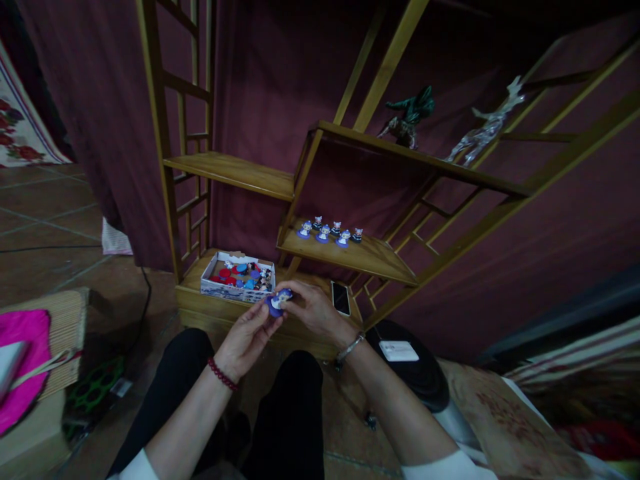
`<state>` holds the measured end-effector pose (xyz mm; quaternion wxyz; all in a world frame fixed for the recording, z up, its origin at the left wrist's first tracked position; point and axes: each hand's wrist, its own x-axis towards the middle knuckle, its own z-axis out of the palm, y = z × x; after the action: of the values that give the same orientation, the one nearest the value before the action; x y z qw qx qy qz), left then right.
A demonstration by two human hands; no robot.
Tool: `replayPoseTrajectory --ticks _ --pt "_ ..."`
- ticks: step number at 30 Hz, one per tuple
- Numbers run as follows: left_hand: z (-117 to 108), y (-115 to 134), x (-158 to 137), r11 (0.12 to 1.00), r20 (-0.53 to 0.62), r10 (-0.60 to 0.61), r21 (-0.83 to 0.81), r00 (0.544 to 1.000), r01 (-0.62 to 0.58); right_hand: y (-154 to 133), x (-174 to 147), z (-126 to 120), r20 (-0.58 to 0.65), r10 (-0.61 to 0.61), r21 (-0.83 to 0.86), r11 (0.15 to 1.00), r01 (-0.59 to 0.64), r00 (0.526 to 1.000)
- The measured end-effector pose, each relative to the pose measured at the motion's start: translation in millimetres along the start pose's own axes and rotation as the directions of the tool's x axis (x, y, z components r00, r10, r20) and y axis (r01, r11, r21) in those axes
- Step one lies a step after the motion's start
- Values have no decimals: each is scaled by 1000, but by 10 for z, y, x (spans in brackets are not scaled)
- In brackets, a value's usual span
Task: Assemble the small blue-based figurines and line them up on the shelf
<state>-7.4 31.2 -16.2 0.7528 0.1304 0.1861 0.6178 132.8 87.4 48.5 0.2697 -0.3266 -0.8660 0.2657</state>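
A small purple and white figurine (279, 302) on a purple round base is held between both hands in front of the shelf. My left hand (253, 333) pinches its base from below. My right hand (313, 307) grips its upper part from the right. Just behind, a cardboard box (210, 288) holds several figurines and red, blue and purple discs. On the middle shelf (370, 259), purple-based figurines (323, 233) stand in a front row, with dark-based figurines (337, 228) in a row behind them.
A phone (341, 298) lies on the lower shelf, right of my hands. Higher up stand a green statue (413, 113) and a clear glass-like statue (487, 127). A black round stool (415, 373) bearing a white object (399, 351) is at right. A pink cloth (25, 367) lies at left.
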Motion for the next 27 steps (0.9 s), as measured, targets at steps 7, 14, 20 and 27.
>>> replayPoseTrajectory --ticks 7,14,20,27 --pt "-39 -3 6 999 6 36 -12 999 -36 -26 19 30 -23 -15 -44 999 14 1000" --pt "-59 -2 -2 997 21 81 20 997 -81 -58 24 55 -28 -22 -72 997 20 999" --pt "-75 12 -9 992 28 106 61 994 -107 -104 31 69 -43 -13 -95 995 8 999" --pt "-92 22 -6 985 16 137 107 990 -138 -110 33 138 -114 19 -94 995 -29 993"
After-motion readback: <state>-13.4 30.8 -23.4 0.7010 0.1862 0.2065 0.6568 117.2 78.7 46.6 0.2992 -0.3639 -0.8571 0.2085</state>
